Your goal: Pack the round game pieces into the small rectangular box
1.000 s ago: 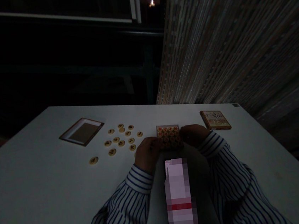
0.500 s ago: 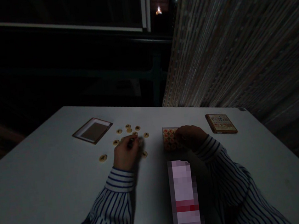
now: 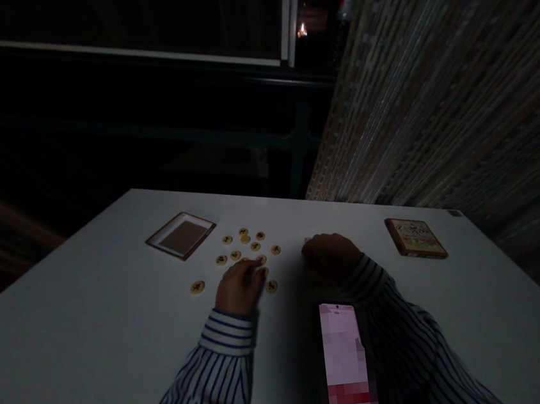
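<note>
My left hand (image 3: 240, 288) is curled among the loose pieces, thumb and forefinger close together on a round wooden xiangqi piece (image 3: 261, 261). Several more dark-marked xiangqi pieces (image 3: 236, 255) lie scattered flat on the table just beyond and around it. My right hand (image 3: 332, 258) is closed, back of the hand up, over the clear box of red-marked pieces. Only a pale corner of that box (image 3: 307, 240) shows past the knuckles; the fingertips and the pieces in it are hidden.
An open, shallow brown-edged tray (image 3: 181, 236) lies at the back left of the white table (image 3: 118, 321). A decorated flat box (image 3: 416, 238) lies at the right. A lit phone (image 3: 343, 348) is between my forearms. A string curtain (image 3: 385, 100) hangs behind the right side.
The view has shifted, so the table things appear further right and lower. My right hand has moved left over the box and now covers its red-marked pieces. My left hand stays among the loose pieces.
</note>
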